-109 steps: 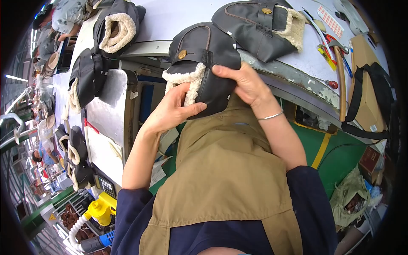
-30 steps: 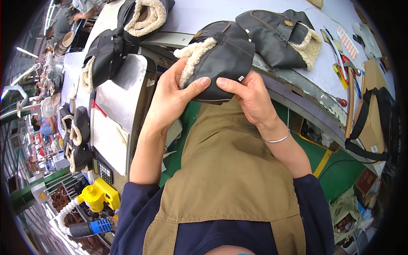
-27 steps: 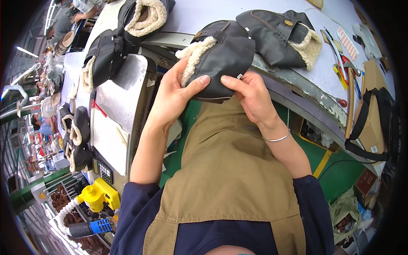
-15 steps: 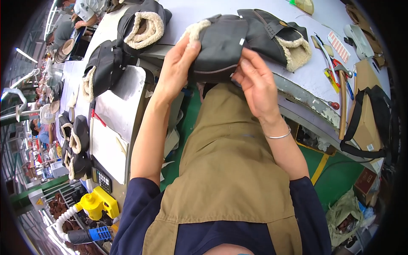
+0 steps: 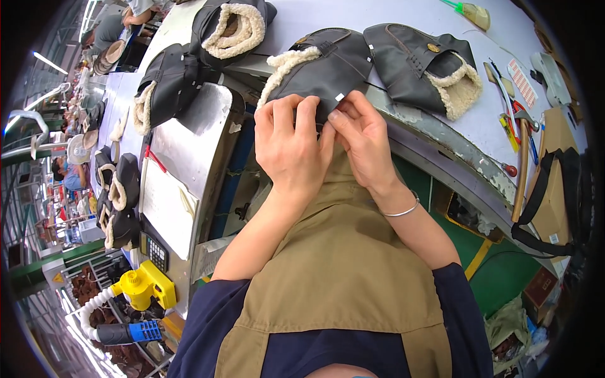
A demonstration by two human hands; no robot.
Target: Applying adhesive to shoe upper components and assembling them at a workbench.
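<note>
A black leather shoe upper with cream fleece lining (image 5: 331,66) is at the table's near edge, its strap side facing up. My left hand (image 5: 291,148) curls its fingers over the upper's near edge. Close beside it, my right hand (image 5: 365,142) pinches the same edge near a small white tag, thumb against finger. What lies between the fingertips is hidden. To the right lies a matching shoe upper (image 5: 403,69) with a strap and a round button, its fleece opening facing right. Neither hand touches it.
More fleece-lined uppers (image 5: 173,85) sit to the left. A hammer (image 5: 522,170), pliers and a screwdriver lie at right beside a black strap (image 5: 526,236). A metal surface (image 5: 205,126), calculator (image 5: 153,250) and yellow blower (image 5: 146,286) are at left; people work beyond.
The upper has turned over, so its strap now shows. My left hand has moved from the fleece rim to the near edge, close beside my right hand. The view has shifted slightly.
</note>
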